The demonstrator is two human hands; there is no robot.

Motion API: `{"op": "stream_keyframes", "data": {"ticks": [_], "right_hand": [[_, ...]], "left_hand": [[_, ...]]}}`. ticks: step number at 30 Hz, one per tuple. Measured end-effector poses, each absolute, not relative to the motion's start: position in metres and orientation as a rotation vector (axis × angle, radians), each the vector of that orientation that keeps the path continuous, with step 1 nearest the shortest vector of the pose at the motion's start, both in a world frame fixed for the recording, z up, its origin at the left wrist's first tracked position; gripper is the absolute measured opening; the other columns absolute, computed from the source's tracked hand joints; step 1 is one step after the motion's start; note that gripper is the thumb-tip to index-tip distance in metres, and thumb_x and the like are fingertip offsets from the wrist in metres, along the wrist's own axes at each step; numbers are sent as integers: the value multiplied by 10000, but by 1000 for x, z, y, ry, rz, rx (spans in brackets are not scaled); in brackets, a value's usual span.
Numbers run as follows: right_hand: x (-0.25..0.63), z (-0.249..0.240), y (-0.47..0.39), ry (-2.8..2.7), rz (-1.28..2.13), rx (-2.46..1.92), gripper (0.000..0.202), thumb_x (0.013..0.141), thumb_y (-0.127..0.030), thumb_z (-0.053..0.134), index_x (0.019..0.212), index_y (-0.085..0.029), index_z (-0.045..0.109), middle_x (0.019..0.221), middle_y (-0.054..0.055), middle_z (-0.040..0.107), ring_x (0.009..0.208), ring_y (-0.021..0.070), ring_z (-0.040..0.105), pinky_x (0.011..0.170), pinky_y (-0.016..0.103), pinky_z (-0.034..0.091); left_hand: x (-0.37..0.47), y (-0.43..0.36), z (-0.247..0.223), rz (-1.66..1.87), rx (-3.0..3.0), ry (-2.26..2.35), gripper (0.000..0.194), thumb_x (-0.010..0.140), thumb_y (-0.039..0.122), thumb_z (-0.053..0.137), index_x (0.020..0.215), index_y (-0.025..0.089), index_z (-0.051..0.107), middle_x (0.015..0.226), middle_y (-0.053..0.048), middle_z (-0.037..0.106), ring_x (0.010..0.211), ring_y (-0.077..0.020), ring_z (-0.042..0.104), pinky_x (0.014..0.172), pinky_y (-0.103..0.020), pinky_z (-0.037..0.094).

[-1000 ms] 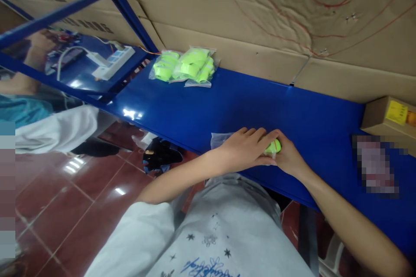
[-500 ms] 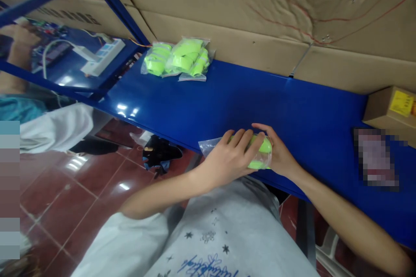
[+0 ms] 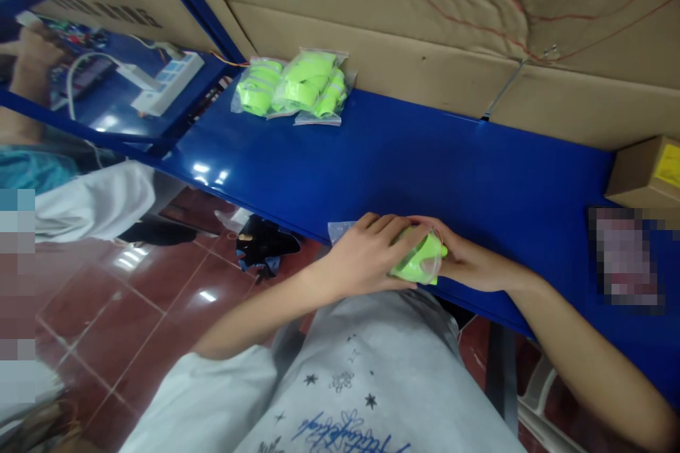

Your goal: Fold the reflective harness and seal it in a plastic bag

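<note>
A rolled neon yellow-green bundle (image 3: 422,260) in a clear plastic bag is held between my hands at the near edge of the blue table. My left hand (image 3: 366,255) curls over its top and left side, fingers bent round it. Against its right end presses my right hand (image 3: 457,256), with most of its fingers hidden behind the bundle. The bag's clear end (image 3: 341,229) sticks out beyond my left knuckles. Farther back on the table lie similar bagged neon bundles (image 3: 308,81), grouped against the cardboard wall.
A cardboard box (image 3: 640,171) with a yellow label stands at the right, behind a blurred-out flat object (image 3: 627,255). At the left, beyond a blue frame post (image 3: 194,3), are a power strip (image 3: 173,81) and another person's hand (image 3: 40,49). A black item (image 3: 268,241) is below the table.
Both hands have turned the bagged bundle, showing more of its right end. My right fingers have drawn in behind it. The camera view has shifted slightly.
</note>
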State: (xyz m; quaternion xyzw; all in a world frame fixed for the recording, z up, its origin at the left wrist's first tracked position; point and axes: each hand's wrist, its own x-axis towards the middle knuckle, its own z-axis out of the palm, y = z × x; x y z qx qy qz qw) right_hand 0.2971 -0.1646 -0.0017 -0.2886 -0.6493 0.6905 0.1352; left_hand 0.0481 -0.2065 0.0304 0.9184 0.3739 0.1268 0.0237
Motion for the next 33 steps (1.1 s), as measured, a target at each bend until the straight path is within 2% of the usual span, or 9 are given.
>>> {"op": "stream_keyframes", "data": {"ticks": [5,7,9,12,15,17,23,28,33], "right_hand": [[284,-17,-170,-1920,1783,-840,697,953,-413,707,1557,-317,372,1619,110,448,1491,288,468,1238,486,404],[279,-16,-171,-1765,1830,-849,751,897,-440,769,1536,-320,391,1627,106,442,1483,286,479,1216,465,434],[277,-11,-170,-1582,1927,-879,840,808,-459,849,1512,-323,412,1570,104,514,1388,287,575,1110,434,534],[277,-2,-167,-1387,2011,-1000,873,714,-435,915,1451,-316,461,1277,68,708,1092,257,726,870,380,626],[277,0,-167,-1360,1948,-1090,756,739,-388,892,1364,-299,476,965,-1,741,833,207,741,732,343,617],[277,-4,-170,-1437,1882,-1087,679,762,-339,861,1316,-296,471,910,-15,727,804,204,740,713,339,611],[276,-16,-170,-1711,1656,-1055,695,756,-228,817,1365,-273,486,1185,64,694,1017,238,725,928,407,603],[281,-7,-162,-1453,1904,-1057,772,751,-266,829,1430,-297,465,1260,58,686,1129,244,704,1013,438,593],[282,-11,-160,-1364,1972,-977,679,739,-183,781,1359,-320,542,1411,44,647,1339,252,614,1135,459,528]], "left_hand": [[60,-207,41,178,2930,1206,684,933,552,668,1422,102,504,1227,-161,693,1039,-310,678,811,-412,498],[62,-206,47,139,2990,1213,659,935,498,677,1430,100,501,1262,-165,679,1081,-317,664,840,-422,495],[61,-205,52,173,3057,1175,690,956,506,646,1471,82,470,1357,-182,642,1182,-329,630,911,-450,490],[53,-204,56,242,3124,1135,712,1005,514,572,1545,81,403,1438,-187,604,1290,-327,575,1012,-483,463],[48,-204,55,226,3164,1179,642,1021,425,572,1585,187,376,1459,-143,604,1322,-325,559,1064,-517,435],[51,-205,50,188,3154,1199,627,1015,393,581,1577,188,392,1500,-137,580,1343,-323,544,1086,-529,427],[84,-207,31,193,3120,1120,497,976,273,565,1410,32,536,1340,-192,668,1215,-313,612,986,-465,498],[84,-195,26,302,3009,1164,566,934,296,645,1438,78,510,1347,-178,665,1200,-323,621,966,-465,492],[82,-187,21,295,2937,1229,701,923,430,683,1496,90,464,1376,-185,642,1226,-341,600,948,-458,462]]}}
